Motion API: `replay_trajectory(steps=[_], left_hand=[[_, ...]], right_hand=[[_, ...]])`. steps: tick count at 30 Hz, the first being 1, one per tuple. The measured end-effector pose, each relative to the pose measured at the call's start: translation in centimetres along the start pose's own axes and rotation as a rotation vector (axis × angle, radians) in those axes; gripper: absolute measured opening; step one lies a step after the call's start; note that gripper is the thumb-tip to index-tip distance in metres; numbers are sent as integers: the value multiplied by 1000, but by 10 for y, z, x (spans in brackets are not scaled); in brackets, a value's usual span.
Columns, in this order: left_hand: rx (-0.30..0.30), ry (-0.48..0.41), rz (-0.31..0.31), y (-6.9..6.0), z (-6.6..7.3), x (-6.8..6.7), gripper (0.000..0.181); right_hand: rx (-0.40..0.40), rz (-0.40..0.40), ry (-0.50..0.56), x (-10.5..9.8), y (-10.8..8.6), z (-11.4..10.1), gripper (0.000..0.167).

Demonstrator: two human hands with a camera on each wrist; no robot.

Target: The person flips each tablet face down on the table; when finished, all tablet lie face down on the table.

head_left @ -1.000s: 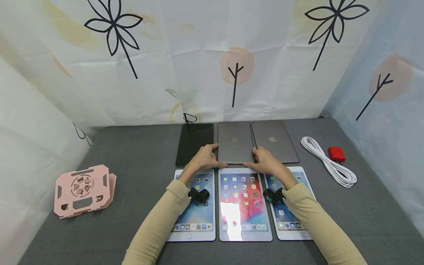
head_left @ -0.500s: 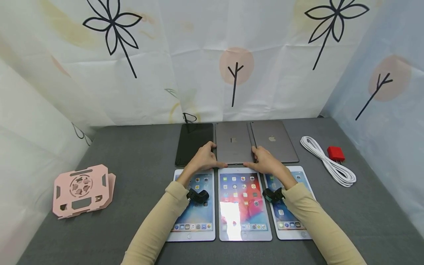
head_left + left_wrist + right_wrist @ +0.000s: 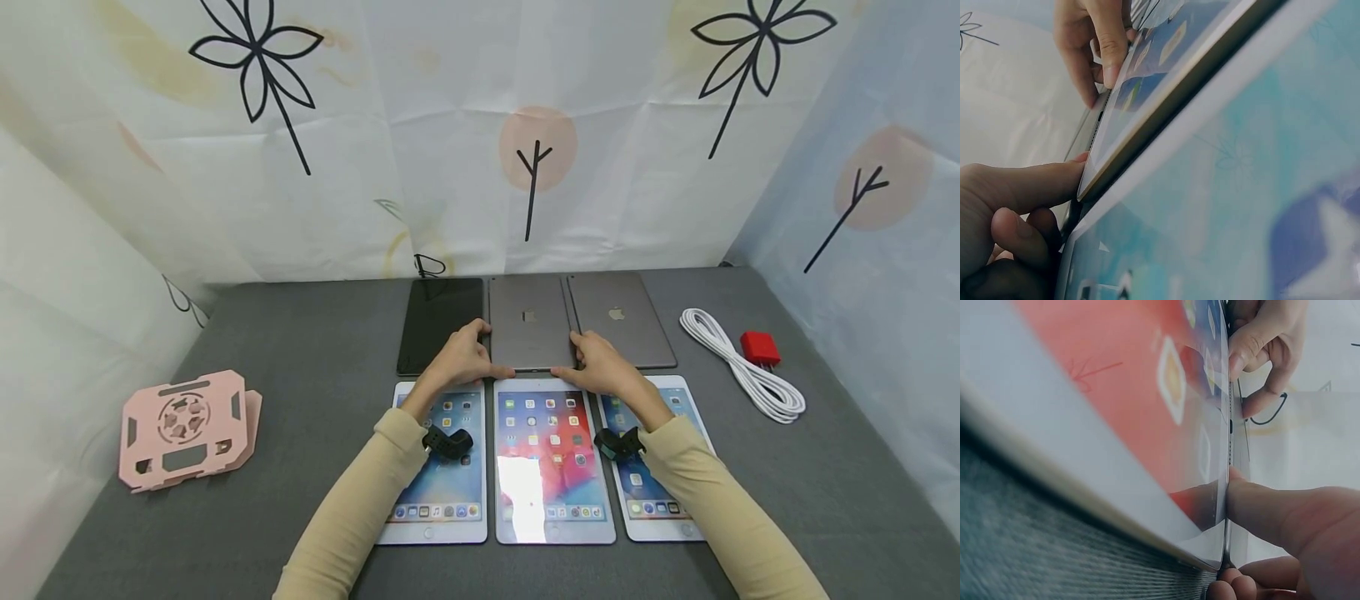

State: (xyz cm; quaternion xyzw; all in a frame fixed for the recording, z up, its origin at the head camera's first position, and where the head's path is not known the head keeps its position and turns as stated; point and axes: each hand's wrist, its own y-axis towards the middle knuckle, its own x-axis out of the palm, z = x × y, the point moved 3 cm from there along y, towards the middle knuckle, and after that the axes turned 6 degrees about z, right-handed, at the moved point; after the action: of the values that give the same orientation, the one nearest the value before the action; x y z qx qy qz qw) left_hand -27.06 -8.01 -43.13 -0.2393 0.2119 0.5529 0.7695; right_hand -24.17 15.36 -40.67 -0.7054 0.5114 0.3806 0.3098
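A grey tablet (image 3: 529, 325) lies face down in the middle of the back row. My left hand (image 3: 463, 360) holds its near left corner, thumb along the near edge and a finger at the left side. At the near right corner, my right hand (image 3: 600, 364) holds it the same way. A black-screened tablet (image 3: 438, 327) lies to its left, another grey tablet (image 3: 622, 321) to its right. In the front row lie white tablets with lit screens: a left one (image 3: 442, 467) and a right one (image 3: 651, 492) partly under my wrists, and a middle one (image 3: 553, 467) between my arms.
A pink slotted stand (image 3: 183, 429) sits at the left of the grey table (image 3: 315, 333). To the right lie a coiled white cable (image 3: 742, 367) and a red charger plug (image 3: 761, 347). Patterned cloth (image 3: 450, 150) hangs behind the table's back edge.
From one second to half a second ago, the middle grey tablet shifted slightly left, widening the gap to the right grey tablet. Since then it and both hands have stayed almost still.
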Motion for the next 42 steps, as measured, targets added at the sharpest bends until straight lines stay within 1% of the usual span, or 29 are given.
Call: replay_trajectory(steps=[10,16,20,24,27,29,33,37,42], left_hand=[[-1,-5,9,0,1,-2,93],[-1,-19,0,-3,2,-3,94],[20,-56,-30,-7,2,-5,98],[70,-71,-59,-12,3,-11,98],[100,-58,-57,-16,2,-19,98],[109,-49,-45,-19,1,-26,97],[92,-31,-16,-24,-5,-43,95],[65,10,18,-29,-15,-61,94],[51,108,54,-36,-32,-83,94]], right_hand=[[-13,21,22,1,2,2,82],[25,23,46,-1,-1,-3,83],[28,49,37,-2,-2,-9,76],[19,74,23,-3,-2,-16,70],[14,72,31,-2,0,-25,69],[7,62,45,-1,2,-33,69],[-25,49,80,2,7,-47,69],[-41,38,127,7,12,-60,69],[-66,20,181,16,19,-74,71]])
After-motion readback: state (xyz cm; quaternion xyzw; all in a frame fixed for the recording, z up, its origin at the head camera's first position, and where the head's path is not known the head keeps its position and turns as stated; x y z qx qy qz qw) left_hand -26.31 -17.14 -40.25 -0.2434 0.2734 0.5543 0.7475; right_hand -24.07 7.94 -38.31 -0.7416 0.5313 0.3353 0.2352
